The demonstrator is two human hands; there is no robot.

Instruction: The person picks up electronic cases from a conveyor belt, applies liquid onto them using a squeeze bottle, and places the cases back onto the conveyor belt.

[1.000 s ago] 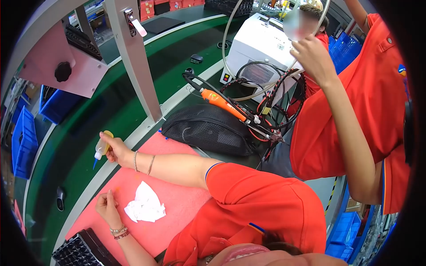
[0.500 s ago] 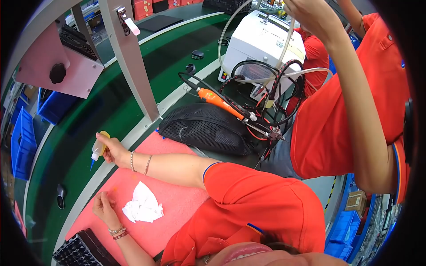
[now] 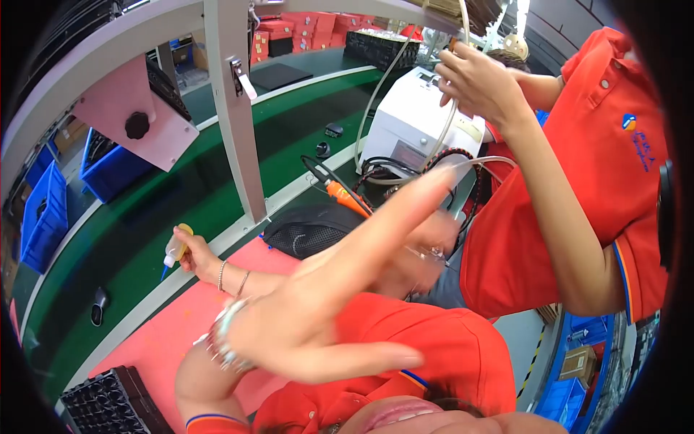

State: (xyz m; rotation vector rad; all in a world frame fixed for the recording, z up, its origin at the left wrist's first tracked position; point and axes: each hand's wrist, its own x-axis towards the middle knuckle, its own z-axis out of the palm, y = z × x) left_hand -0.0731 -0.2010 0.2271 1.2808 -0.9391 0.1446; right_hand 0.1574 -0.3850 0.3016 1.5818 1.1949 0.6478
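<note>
My right hand (image 3: 199, 259) is wrapped around a small clear squeeze bottle (image 3: 173, 250) with yellowish contents, a white cap and a thin blue needle tip pointing down, over the conveyor edge. My left hand (image 3: 307, 315), wearing beaded bracelets, is raised close to the camera with nothing in it. Its thumb is stretched out and its fingers, partly blurred, point up and right across my right forearm. Below lies a pink mat (image 3: 155, 336). The white cloth or tissue on it is almost wholly hidden behind my left arm.
A black tray (image 3: 119, 401) stands at the mat's lower left. Beyond are a black mesh bag (image 3: 318, 226), an orange electric screwdriver (image 3: 345, 197) and a white machine (image 3: 412, 119). A co-worker's hand (image 3: 481, 83) holds a pale tube. A metal post (image 3: 235, 123) rises beside the green conveyor (image 3: 155, 213).
My left hand has lifted off the mat and swung up and right, its fingers now spread. The view has shifted slightly. My right hand still holds the bottle. The co-worker's hand appears lower.
</note>
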